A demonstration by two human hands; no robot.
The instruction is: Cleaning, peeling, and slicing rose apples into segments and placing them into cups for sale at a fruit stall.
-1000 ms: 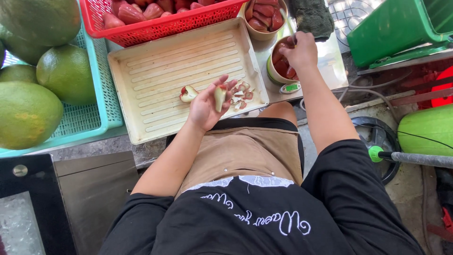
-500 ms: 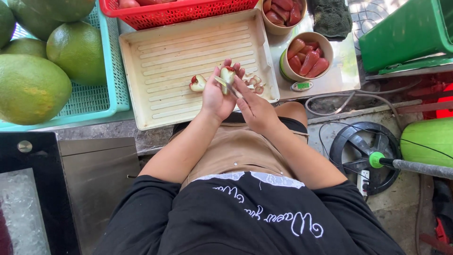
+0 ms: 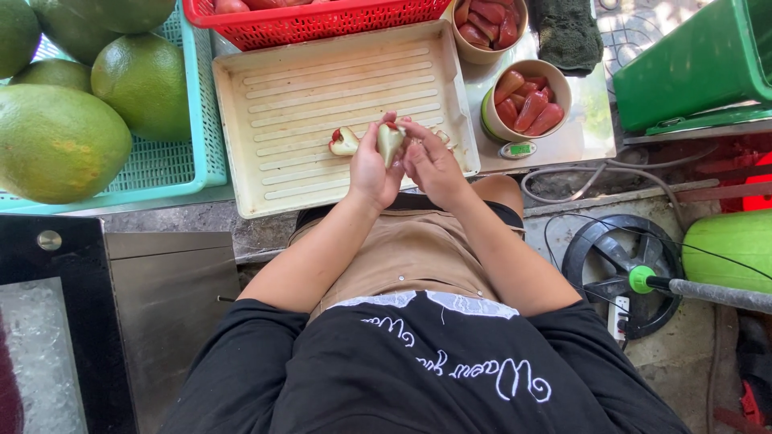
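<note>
Lap: I am looking down over a black top and tan apron, both forearms reaching forward to the tray (image 3: 265, 104).
Left hand: my left hand (image 3: 372, 169) is pinching the fruit piece (image 3: 390, 141), fingers curled closed around its lower part.
Right hand: my right hand (image 3: 430, 161) is pressing against the same piece from the right; fingers are bent in, but I cannot tell whether they are gripping anything.
Fruit piece: it is standing over the tray's near right part, long axis near upright, pale cut flesh showing, red tip pointing away from me.
Second piece: a half (image 3: 343, 141) is lying on the tray just left of my left hand.
Cups: two cups (image 3: 527, 100) of red slices are sitting right of the tray.
Far: a red basket (image 3: 322, 20) is sitting beyond the tray, green fruits (image 3: 60, 141) in a teal basket at left.
</note>
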